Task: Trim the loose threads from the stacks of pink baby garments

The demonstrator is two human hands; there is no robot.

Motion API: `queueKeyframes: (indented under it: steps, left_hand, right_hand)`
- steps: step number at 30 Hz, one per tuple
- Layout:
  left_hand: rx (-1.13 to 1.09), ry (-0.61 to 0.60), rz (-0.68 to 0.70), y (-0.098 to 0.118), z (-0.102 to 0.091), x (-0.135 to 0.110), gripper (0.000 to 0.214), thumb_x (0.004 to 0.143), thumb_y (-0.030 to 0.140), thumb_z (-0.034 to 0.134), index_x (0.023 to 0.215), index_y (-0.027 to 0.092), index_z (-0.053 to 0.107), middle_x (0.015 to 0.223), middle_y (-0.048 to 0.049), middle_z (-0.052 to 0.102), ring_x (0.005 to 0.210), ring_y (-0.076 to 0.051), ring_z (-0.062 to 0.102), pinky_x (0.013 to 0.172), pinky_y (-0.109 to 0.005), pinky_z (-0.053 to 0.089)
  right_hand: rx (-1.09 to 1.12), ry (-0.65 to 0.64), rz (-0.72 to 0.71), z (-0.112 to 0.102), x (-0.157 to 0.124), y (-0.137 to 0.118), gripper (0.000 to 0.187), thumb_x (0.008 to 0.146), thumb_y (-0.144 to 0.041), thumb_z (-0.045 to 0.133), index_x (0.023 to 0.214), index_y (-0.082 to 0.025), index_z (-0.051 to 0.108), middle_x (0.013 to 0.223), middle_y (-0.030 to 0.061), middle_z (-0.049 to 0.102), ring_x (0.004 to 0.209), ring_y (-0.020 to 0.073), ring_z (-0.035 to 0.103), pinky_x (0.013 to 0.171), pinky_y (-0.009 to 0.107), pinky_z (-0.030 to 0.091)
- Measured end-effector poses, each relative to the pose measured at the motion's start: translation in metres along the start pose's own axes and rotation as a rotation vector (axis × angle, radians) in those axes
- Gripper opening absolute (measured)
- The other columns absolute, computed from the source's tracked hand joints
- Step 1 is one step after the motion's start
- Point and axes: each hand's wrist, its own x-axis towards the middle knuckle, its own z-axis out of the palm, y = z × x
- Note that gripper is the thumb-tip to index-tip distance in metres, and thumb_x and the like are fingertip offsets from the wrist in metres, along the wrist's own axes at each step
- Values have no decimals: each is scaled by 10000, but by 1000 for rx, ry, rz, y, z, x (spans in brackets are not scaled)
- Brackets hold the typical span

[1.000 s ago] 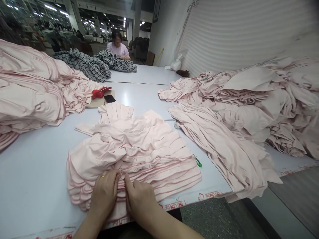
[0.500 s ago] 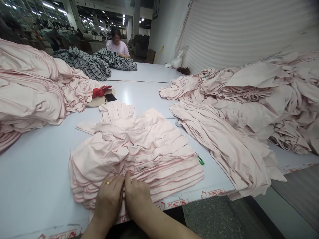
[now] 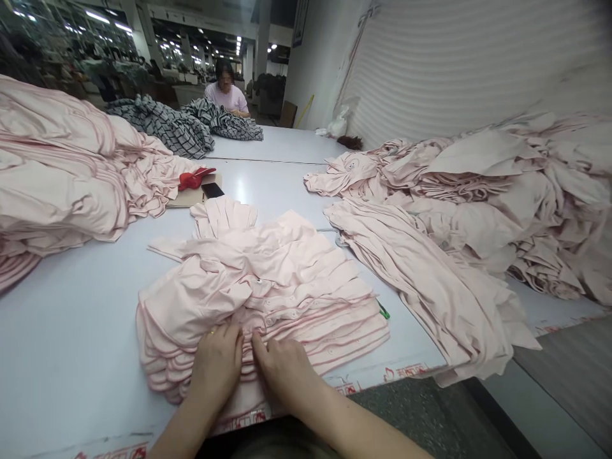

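Note:
A layered stack of pale pink shirts (image 3: 287, 261) lies in front of me, its pink-edged hems fanned toward the table's near edge, with buttons showing along the plackets. My left hand (image 3: 217, 357) is closed on the top shirt's lower edge, and a ring shows on one finger. Just to its right, my right hand (image 3: 284, 366) also has curled fingers closed on that hem, the thumb pointing forward over the cloth. A narrow gap separates the two hands. The fingertips are partly hidden by the hands and fabric.
Pink garments pile up at the left (image 3: 57, 166) and right (image 3: 478, 197). A long pink bundle (image 3: 421, 274) hangs over the table edge. Farther back are a black phone (image 3: 213, 190), a red item (image 3: 191, 180), checked cloth (image 3: 162, 124) and a seated person (image 3: 227, 95). A green clip (image 3: 384, 311) sits beside the stack.
My hands have moved apart; they were pressed together at the hem before. The right hand has shifted right and the left slightly right and up. The view has tilted slightly.

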Motion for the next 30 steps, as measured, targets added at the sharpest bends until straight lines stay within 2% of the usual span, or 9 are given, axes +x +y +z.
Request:
queueKeyframes:
  steps: [5,10,13,16,19,22,24,26,30]
  left_hand:
    - [-137,29,-126,-7,-5,7,205,897,249,388,804,217,568,750,-38,664,716,-209,636,644,-322,435]
    - [-290,96,-288,-17,-16,20,202,914,387,404,842,242,526,783,-23,651,726,-208,630,616,-313,456]
    - [-163,245,-273,-27,-18,51,233,909,439,420,858,236,524,787,-46,605,784,-239,597,663,-342,456]
    - [112,296,-109,-40,-9,93,267,918,384,369,808,211,540,763,-75,553,805,-260,541,752,-394,438]
    - [307,282,24,-59,2,124,311,909,351,346,719,195,537,688,-59,498,764,-231,495,762,-396,415]
    - [423,292,33,-69,3,132,291,894,347,340,748,184,533,743,-62,513,801,-231,499,749,-419,407]
    - [472,359,-31,-58,4,125,259,873,368,371,796,186,538,859,-97,548,862,-285,508,712,-463,412]
    - [390,394,-25,-25,13,114,226,845,385,444,868,196,565,942,-116,572,883,-313,519,677,-466,431]
    - [-165,17,393,77,57,102,210,869,195,428,972,205,611,969,-80,632,861,-187,588,746,-319,489]
  right_hand:
    - [374,143,-48,-24,-10,10,335,957,-207,440,1280,-184,527,885,54,720,767,193,686,648,255,467]
    - [624,325,-112,-5,16,27,379,980,-242,419,1349,-200,497,1087,46,721,927,163,683,812,233,489]
    - [546,363,43,6,16,82,374,978,-244,433,1325,-151,539,1116,79,718,995,176,674,883,264,493]
    - [456,366,237,7,7,151,360,992,-205,406,1308,-111,553,1266,129,650,1175,191,597,1008,311,436]
    - [448,344,264,5,9,201,340,995,-185,422,1299,-126,563,1293,111,637,1180,174,591,1020,304,425]
    - [481,313,233,4,20,224,320,982,-194,480,1281,-180,592,1239,40,677,1110,139,627,963,247,455]
    - [503,314,230,2,25,231,319,983,-211,485,1280,-200,600,1203,18,695,1071,131,643,922,228,472]
    - [514,333,250,-2,21,235,345,976,-207,476,1303,-205,585,1213,24,690,1063,143,645,899,240,482]
    - [502,380,303,-2,-12,227,360,960,-216,464,1299,-228,586,1182,49,699,1020,188,658,833,274,487]
